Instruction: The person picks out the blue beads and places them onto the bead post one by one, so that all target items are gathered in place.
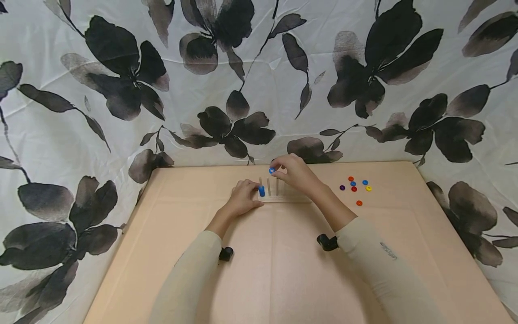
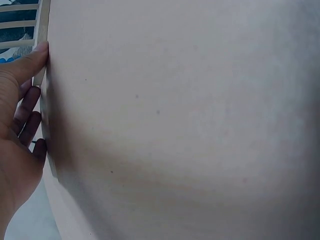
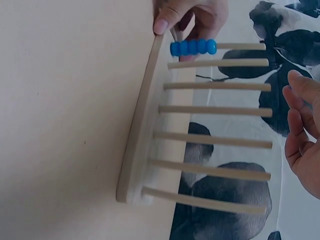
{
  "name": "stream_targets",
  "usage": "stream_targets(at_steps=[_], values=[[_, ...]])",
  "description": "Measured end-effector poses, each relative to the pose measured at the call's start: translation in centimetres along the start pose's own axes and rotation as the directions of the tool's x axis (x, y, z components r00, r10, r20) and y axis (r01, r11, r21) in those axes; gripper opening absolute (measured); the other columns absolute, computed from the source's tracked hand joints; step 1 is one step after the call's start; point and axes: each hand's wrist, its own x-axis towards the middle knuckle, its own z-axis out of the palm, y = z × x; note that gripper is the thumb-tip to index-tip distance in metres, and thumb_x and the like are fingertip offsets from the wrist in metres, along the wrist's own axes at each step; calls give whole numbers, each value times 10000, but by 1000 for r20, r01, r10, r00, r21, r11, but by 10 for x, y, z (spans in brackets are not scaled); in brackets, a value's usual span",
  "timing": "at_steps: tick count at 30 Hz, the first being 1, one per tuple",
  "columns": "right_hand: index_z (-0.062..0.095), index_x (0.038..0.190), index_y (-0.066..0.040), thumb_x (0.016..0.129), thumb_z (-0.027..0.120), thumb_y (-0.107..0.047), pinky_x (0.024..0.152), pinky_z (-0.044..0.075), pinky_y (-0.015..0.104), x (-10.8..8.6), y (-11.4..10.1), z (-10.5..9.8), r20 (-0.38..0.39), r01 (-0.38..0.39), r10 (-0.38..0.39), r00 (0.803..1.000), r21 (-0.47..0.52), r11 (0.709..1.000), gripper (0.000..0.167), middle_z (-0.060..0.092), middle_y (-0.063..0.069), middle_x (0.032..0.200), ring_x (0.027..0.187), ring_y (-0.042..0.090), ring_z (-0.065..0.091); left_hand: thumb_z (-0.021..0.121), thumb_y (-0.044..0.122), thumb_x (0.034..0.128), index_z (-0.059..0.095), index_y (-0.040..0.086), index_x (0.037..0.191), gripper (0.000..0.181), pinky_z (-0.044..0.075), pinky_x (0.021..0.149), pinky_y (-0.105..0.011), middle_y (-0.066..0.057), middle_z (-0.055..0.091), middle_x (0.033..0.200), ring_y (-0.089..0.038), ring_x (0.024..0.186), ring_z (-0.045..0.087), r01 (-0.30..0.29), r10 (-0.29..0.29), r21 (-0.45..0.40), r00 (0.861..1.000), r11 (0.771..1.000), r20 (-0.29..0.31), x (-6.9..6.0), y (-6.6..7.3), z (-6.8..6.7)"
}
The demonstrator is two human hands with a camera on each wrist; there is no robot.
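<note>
A wooden peg stand (image 3: pixel 137 135) with a row of upright pegs stands at the far side of the table. Several blue beads (image 3: pixel 192 47) are stacked low on its leftmost peg; the other pegs are bare in the right wrist view. My left hand (image 1: pixel 241 198) grips the left end of the base, thumb on the near side and fingers around the end. Above the pegs, my right hand (image 1: pixel 295 173) pinches a blue bead (image 1: pixel 272 170) between thumb and finger. That bead is mostly hidden in the right wrist view.
Several loose beads lie to the right on the table (image 1: pixel 275 270), among them a purple bead (image 1: pixel 342 187), a yellow bead (image 1: pixel 368 188) and an orange bead (image 1: pixel 359 203). A floral cloth (image 1: pixel 283 90) hangs behind the table's far edge.
</note>
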Motion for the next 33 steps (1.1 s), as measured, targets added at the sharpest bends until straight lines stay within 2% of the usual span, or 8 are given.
stream_targets(at_steps=[7,12,18,23,33], values=[[768,1109,-104,940,771,-202,987,479,478,5,-13,13,17,40,-39,999,-58,998,196,779,47,1050,1114,272,633,856,337,854,638,87,1365,610,369,1081,-490,-81,597,1320,-287,1292,469,-12,12,1,1000,1000,-7,-3,-1,-1],[773,1128,-116,945,766,-221,1002,462,489,7,-22,21,43,30,-26,999,-88,996,211,780,41,1055,1107,271,630,854,346,856,642,98,1359,599,362,1089,-493,-76,592,1330,-283,1295,462,-13,13,10,1000,1000,-2,-6,-2,-2],[774,1113,-128,951,761,-233,985,493,433,6,-26,29,75,41,-32,997,-120,992,194,778,25,1051,1081,264,626,860,335,850,645,101,1359,599,357,1099,-505,-71,598,1321,-281,1299,461,-34,34,-4,999,999,-2,-9,-3,-1],[781,1068,-129,929,785,-216,937,507,402,3,-24,35,50,63,-57,997,-133,989,164,777,10,1012,1028,245,639,870,333,836,650,101,1356,610,369,1076,-504,-69,603,1295,-283,1274,471,-59,59,4,998,998,-7,-9,-4,1],[785,1066,-141,923,793,-233,879,514,375,1,-24,41,54,53,-46,998,-134,990,170,774,-6,991,987,219,625,866,337,837,649,90,1357,616,375,1062,-488,-67,607,1274,-273,1257,476,-53,53,17,999,998,-9,-11,-5,0]])
